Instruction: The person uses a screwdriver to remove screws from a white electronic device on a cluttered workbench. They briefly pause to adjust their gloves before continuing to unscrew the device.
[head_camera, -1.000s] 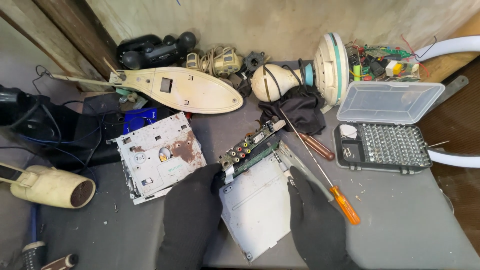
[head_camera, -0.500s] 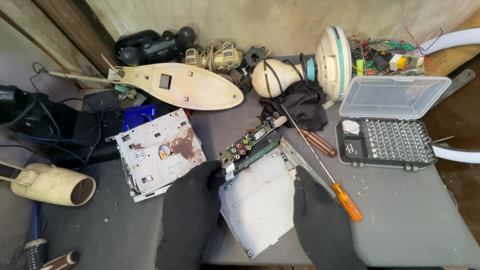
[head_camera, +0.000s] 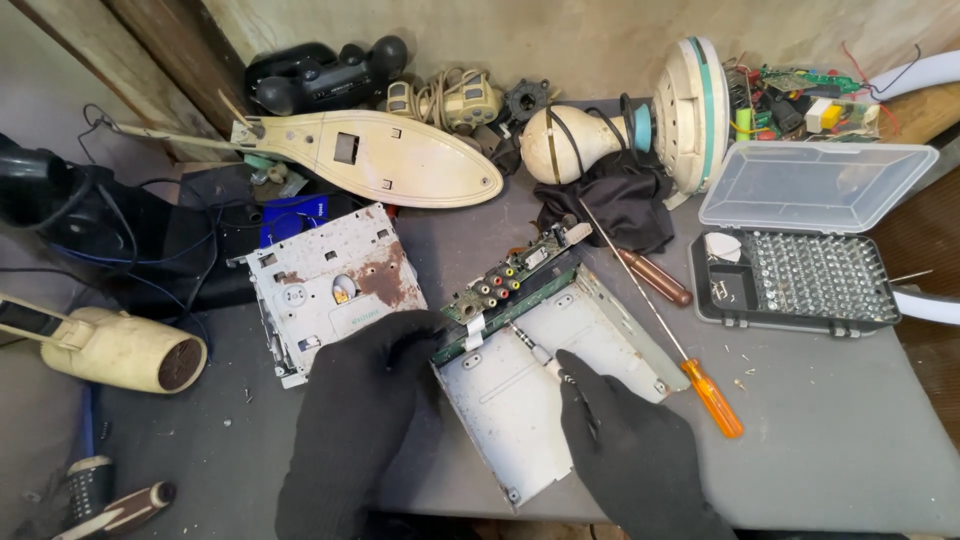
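Head view, item by item: your left hand (head_camera: 365, 400) steadies the metal chassis (head_camera: 540, 385) near the worktop's front edge, fingers pressed flat, grasping nothing. Your right hand (head_camera: 625, 440) has its fingers clenched on a small screwdriver (head_camera: 537, 353). Green circuit board (head_camera: 515, 285) still seated, seemingly not yet freed; rusted cover plate (head_camera: 325, 285) lies apart, leftward.

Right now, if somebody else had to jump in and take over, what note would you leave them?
Left hand: black glove, pressing the left edge of the metal case to steady it.
Right hand: black glove, fingers holding a small screwdriver with its tip at the green circuit board.
The board sits on the case's far edge, not yet lifted off.
Beside the case: rusty drive unit on the left, orange-handled screwdriver and brown-handled screwdriver on the right, open bit box further right.
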